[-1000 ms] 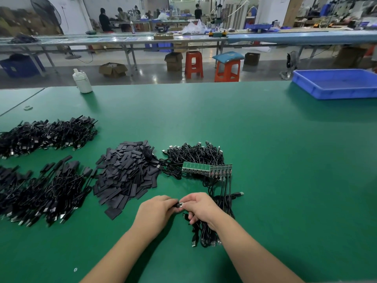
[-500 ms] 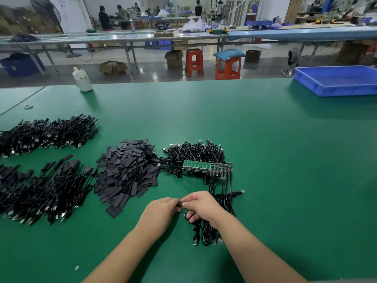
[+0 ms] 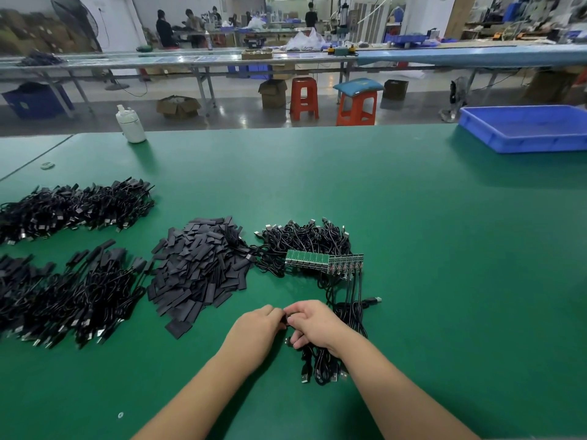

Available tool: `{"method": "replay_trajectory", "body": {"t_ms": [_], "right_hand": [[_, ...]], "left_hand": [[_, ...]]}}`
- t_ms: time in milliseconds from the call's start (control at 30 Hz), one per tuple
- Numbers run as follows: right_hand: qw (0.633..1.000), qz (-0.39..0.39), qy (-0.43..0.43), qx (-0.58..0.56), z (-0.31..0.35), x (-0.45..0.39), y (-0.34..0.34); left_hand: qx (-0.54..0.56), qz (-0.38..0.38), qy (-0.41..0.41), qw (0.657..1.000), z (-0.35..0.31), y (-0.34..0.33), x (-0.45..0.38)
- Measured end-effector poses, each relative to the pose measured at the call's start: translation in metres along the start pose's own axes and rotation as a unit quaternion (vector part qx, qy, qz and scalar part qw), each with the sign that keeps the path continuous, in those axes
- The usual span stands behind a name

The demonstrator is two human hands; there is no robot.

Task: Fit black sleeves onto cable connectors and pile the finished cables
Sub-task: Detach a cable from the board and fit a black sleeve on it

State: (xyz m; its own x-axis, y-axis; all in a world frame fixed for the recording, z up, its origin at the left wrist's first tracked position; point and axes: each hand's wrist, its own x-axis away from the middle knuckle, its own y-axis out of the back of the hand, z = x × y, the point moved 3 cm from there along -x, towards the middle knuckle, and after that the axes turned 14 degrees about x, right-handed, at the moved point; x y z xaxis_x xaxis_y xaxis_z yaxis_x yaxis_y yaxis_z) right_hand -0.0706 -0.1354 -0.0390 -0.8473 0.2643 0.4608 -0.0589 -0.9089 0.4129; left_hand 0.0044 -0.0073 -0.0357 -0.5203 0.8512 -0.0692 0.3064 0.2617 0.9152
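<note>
My left hand (image 3: pixel 254 328) and my right hand (image 3: pixel 313 323) meet fingertip to fingertip low in the middle of the green table, pinching a small cable connector (image 3: pixel 285 319) between them; the connector is almost hidden. Under my right hand lies a bundle of black cables (image 3: pixel 320 366) that runs up to a strip of green circuit boards (image 3: pixel 324 263). A heap of flat black sleeves (image 3: pixel 200 268) lies left of the boards. Two piles of sleeved cables sit further left, one near (image 3: pixel 70 296) and one farther back (image 3: pixel 73 208).
A tangle of black cables (image 3: pixel 305 236) lies behind the boards. A blue tray (image 3: pixel 524 128) stands at the back right, a white bottle (image 3: pixel 130 123) at the back left edge. Benches, stools and people fill the room beyond.
Both hands have stayed together at the connector, with only small finger movements. The camera view has shifted slightly.
</note>
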Motion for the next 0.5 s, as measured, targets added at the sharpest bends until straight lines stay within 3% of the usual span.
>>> {"method": "replay_trajectory", "body": {"t_ms": [333,433,500], "right_hand": [[1.0,0.012,0.01,-0.01,0.009,0.008,-0.001],[0.999,0.004,0.02,-0.026,0.015,0.01,-0.002],[0.998,-0.019,0.027,-0.06,0.023,0.01,-0.002]], "left_hand": [[-0.048,-0.034,-0.101,0.993,-0.016,0.015,0.009],[0.091,-0.056,-0.042,0.993,-0.01,0.015,0.014],[0.249,-0.137,0.048,0.958,-0.006,0.018,0.017]]}}
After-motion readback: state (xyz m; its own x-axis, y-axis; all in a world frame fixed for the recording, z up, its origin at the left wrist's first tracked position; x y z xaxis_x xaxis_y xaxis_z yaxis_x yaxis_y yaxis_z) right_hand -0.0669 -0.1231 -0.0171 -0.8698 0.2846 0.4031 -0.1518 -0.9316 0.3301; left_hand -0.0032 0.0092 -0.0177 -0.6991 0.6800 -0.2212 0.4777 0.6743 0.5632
